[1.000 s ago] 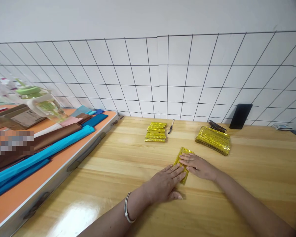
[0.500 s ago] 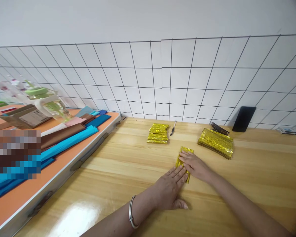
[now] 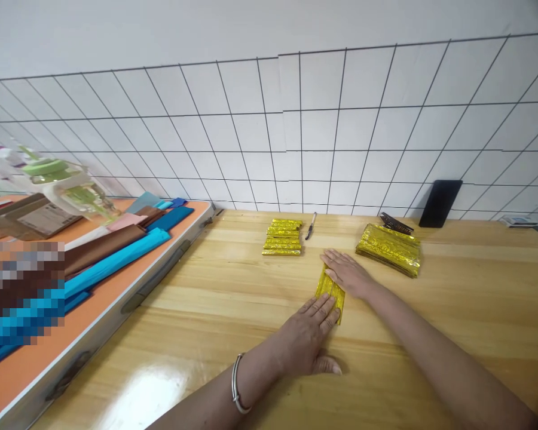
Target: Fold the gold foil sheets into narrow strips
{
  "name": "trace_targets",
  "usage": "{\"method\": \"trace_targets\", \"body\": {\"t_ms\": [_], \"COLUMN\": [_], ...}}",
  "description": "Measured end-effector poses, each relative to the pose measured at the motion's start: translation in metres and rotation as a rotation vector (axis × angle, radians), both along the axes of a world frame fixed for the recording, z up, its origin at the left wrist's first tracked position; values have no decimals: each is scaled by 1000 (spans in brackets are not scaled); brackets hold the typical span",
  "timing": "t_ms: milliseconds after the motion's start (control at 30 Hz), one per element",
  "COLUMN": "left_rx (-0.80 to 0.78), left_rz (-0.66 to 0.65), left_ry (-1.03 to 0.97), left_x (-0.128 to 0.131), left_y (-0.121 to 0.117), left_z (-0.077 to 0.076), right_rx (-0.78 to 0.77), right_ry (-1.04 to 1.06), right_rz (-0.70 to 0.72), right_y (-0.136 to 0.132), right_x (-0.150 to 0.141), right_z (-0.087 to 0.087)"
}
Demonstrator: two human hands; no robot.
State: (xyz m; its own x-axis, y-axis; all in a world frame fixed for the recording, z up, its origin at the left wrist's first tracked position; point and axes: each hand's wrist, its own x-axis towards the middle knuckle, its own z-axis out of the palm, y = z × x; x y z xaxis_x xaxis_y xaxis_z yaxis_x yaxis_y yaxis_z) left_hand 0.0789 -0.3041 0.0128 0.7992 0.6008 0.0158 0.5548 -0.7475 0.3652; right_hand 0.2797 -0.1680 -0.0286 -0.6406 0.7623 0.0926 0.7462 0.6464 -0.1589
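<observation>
A shiny gold foil strip [image 3: 330, 288] with lengthwise creases lies flat on the wooden table [image 3: 197, 334]. My left hand [image 3: 311, 334] presses on its near end with the fingers stretched out and the thumb spread to the side. On the far end rests my right hand [image 3: 345, 272], its fingers flat and extended, covering that end. Beyond my hands, to the left, is a group of folded gold foil pieces [image 3: 283, 237]. To the right sits a stack of flat gold foil sheets [image 3: 389, 248].
A pen [image 3: 311, 226] lies by the folded pieces. Behind the stack are a black hair clip [image 3: 396, 223] and a dark phone [image 3: 440, 203] leaning on the tiled wall. At left, an orange-topped surface [image 3: 116, 280] holds rolled coloured sheets, a cardboard box [image 3: 31, 216] and a green-lidded bottle [image 3: 67, 182].
My right hand has slid away from my left toward the strip's far end, uncovering its middle. My left hand stays at the near end. The camera view has shifted slightly.
</observation>
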Motion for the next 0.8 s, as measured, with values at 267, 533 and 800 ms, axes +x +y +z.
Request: {"method": "trace_targets", "body": {"t_ms": [267, 533, 800], "left_rx": [23, 33, 15], "left_rz": [0, 63, 85], "left_ry": [9, 8, 50], "left_x": [1, 5, 14], "left_y": [-1, -7, -13], "left_z": [-2, -8, -4], "right_rx": [68, 120, -31], "right_ry": [34, 100, 4], "right_rz": [-89, -135, -42], "right_y": [29, -10, -27], "right_x": [2, -12, -30], "right_z": [-2, 6, 0]}}
